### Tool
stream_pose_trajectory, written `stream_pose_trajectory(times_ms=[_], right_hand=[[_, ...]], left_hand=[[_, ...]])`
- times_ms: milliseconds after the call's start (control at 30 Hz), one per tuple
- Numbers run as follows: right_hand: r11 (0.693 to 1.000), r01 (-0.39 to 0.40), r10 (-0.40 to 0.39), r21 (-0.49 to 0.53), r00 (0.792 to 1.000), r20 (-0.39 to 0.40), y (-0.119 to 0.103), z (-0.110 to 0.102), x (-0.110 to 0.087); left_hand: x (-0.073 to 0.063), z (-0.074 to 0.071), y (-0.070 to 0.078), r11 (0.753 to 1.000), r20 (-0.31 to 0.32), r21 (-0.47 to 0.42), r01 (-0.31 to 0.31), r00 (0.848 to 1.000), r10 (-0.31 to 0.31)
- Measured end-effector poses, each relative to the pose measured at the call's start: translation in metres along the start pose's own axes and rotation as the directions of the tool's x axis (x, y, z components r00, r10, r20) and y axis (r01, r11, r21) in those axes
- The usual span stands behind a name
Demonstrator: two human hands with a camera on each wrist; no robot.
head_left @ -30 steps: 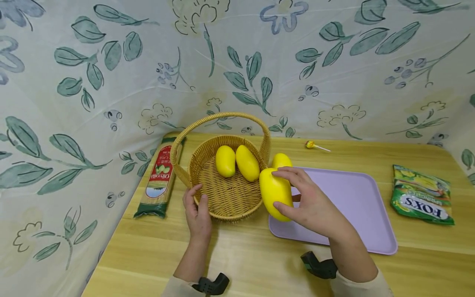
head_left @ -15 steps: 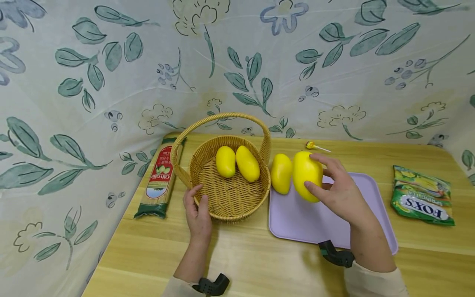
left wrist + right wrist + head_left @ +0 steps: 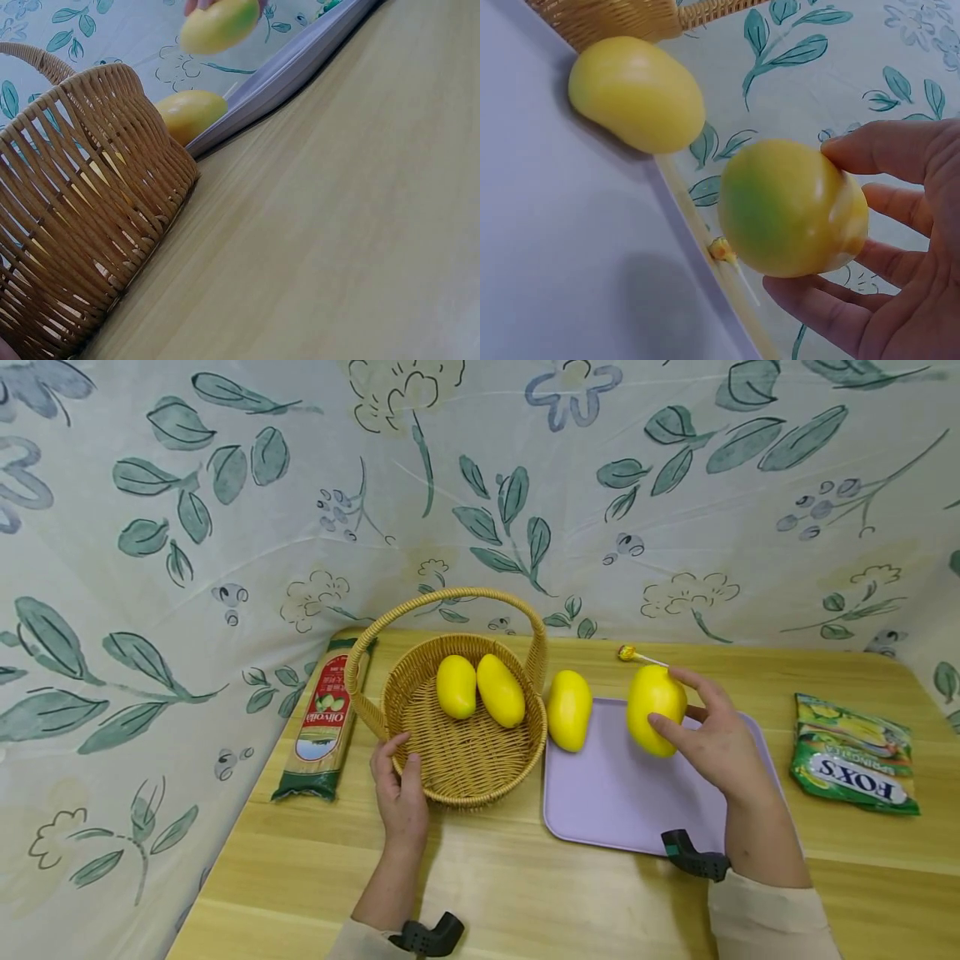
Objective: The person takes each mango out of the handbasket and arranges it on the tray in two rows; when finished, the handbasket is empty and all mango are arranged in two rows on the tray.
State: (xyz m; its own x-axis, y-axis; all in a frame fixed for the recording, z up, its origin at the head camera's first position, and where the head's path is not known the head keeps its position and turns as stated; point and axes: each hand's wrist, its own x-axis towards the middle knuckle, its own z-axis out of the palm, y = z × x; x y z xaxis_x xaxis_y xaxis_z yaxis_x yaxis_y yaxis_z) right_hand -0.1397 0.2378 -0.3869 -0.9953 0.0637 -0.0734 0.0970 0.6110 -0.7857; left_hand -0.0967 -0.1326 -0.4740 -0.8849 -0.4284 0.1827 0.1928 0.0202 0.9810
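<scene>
My right hand point(image 3: 712, 739) holds a yellow mango point(image 3: 652, 714) above the lilac tray point(image 3: 622, 810), thumb on the near side and fingers on the far side. In the right wrist view this held mango point(image 3: 780, 210) shows a green patch, and its shadow falls on the tray. Another mango point(image 3: 568, 710) lies at the tray's left edge, beside the wicker basket point(image 3: 457, 768). Two more, a left mango point(image 3: 456, 687) and a right mango point(image 3: 501, 691), lie inside the basket. My left hand point(image 3: 401, 797) grips the basket's near left rim, fingertips and thumb at the edge.
A pack of Olivoilà spaghetti point(image 3: 326, 718) lies left of the basket. Behind the tray is a yellow-wrapped lollipop point(image 3: 637, 655), and a green Fox's candy bag point(image 3: 853, 756) lies to the right. The basket's tall handle point(image 3: 450, 593) arches up, with floral cloth point(image 3: 480, 560) behind the wooden table point(image 3: 510, 893).
My right hand has carried its mango rightward from beside the basket to over the tray, uncovering the mango at the tray's left edge. The left hand and basket have stayed put.
</scene>
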Motion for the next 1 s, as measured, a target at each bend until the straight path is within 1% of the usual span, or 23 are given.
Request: stream_pose_trajectory(times_ms=[100, 233, 367, 567, 800, 1000], right_hand=[[0.999, -0.047, 0.048, -0.020, 0.998, 0.030, 0.007, 0.001, 0.006], [0.997, -0.074, 0.076, -0.025, 0.995, 0.066, 0.016, 0.003, 0.011], [0.996, -0.089, 0.088, -0.001, 0.993, 0.083, 0.025, 0.006, 0.015], [0.995, -0.099, 0.096, 0.025, 0.990, 0.103, 0.033, 0.009, 0.019], [0.994, -0.107, 0.104, 0.024, 0.989, 0.101, 0.036, 0.012, 0.021], [0.992, -0.126, 0.124, 0.009, 0.987, 0.103, 0.037, 0.011, 0.021]], left_hand=[[0.000, 0.000, 0.000, 1.000, -0.001, 0.000, -0.001, 1.000, 0.001], [0.000, 0.000, 0.000, 1.000, -0.002, 0.000, 0.005, 1.000, -0.005], [-0.001, 0.000, 0.000, 1.000, -0.003, 0.001, 0.017, 1.000, -0.017], [-0.001, 0.000, 0.001, 1.000, -0.002, -0.005, 0.018, 1.000, -0.018], [-0.001, 0.000, 0.001, 1.000, -0.002, 0.000, 0.010, 1.000, -0.010], [-0.002, 0.000, 0.002, 1.000, -0.004, 0.016, 0.014, 1.000, -0.013]])
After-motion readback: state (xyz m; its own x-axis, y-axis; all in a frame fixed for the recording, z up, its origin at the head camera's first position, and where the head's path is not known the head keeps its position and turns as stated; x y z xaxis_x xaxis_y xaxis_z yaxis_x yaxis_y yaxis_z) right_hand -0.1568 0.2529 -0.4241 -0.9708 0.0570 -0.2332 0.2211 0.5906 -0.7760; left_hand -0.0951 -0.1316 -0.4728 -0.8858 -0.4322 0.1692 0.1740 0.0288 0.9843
